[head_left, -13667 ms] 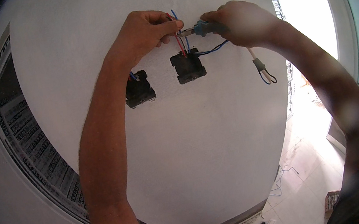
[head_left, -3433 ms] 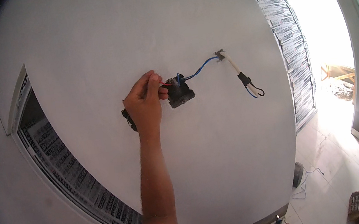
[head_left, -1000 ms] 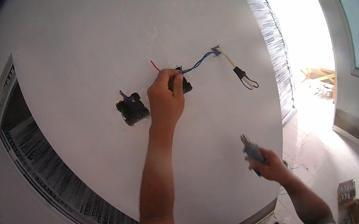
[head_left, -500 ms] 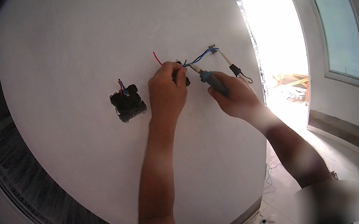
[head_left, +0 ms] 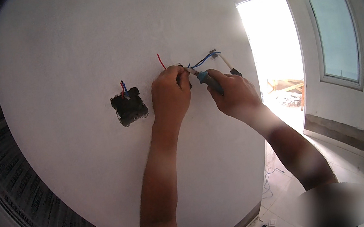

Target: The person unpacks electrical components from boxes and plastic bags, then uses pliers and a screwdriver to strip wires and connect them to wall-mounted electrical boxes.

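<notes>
My left hand (head_left: 170, 89) is closed in a pinch at a dark box opening (head_left: 180, 66) in the white wall, which it mostly covers. Its thumb and forefinger hold the end of blue wires (head_left: 202, 60). My right hand (head_left: 236, 95) grips pliers (head_left: 207, 80) with blue and grey handles. Their metal jaws meet the wires right at my left fingertips; whether the jaws are closed on a wire is too small to tell. A red wire (head_left: 161, 61) sticks up above my left hand. The blue wires run right to a small wall hole (head_left: 213, 53).
Left of my hands, a black square box recess (head_left: 129, 107) has red and blue wires. A white cable (head_left: 226, 62) with a black piece (head_left: 235, 72) hangs behind my right hand. On the right are a bright doorway (head_left: 271, 42) and a window (head_left: 337, 33). Small parts (head_left: 264, 226) lie on the floor.
My right hand has moved slightly left, bringing the pliers' jaws up to my left fingertips. My left hand keeps its pinch. The view has shifted a little.
</notes>
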Available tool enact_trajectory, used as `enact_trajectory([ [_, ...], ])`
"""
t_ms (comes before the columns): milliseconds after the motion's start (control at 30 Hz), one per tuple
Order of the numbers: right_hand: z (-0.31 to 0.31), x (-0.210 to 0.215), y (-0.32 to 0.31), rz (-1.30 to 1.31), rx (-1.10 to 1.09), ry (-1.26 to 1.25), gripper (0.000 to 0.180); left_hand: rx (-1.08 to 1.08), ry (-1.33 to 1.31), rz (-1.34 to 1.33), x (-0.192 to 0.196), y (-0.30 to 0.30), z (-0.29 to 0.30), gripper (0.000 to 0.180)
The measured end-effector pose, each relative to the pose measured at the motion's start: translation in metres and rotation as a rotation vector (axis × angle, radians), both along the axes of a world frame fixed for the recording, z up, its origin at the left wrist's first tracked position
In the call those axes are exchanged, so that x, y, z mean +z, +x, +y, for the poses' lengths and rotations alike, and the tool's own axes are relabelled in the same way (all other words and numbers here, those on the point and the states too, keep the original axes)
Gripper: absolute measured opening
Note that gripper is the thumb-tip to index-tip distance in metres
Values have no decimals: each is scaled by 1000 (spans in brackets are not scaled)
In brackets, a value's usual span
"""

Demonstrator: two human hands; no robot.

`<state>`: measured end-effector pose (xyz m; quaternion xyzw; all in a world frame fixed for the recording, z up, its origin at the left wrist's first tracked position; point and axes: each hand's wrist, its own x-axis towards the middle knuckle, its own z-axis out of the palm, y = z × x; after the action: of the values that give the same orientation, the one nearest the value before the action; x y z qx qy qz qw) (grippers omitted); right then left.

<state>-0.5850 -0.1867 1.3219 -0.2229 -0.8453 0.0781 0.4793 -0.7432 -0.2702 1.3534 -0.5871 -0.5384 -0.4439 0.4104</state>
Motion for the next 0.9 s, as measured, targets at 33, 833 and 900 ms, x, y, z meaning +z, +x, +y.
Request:
enact_trajectory([
  [33,0,1,1,1,-8,9,28,-4,5,5,0,0,1,12],
  [833,22,3,-5,16,106,96,31,-17,84,-32,-2,3,2,12],
  [900,25,1,-9,40,107,123,32,-11,66,-32,-1,2,0,13],
])
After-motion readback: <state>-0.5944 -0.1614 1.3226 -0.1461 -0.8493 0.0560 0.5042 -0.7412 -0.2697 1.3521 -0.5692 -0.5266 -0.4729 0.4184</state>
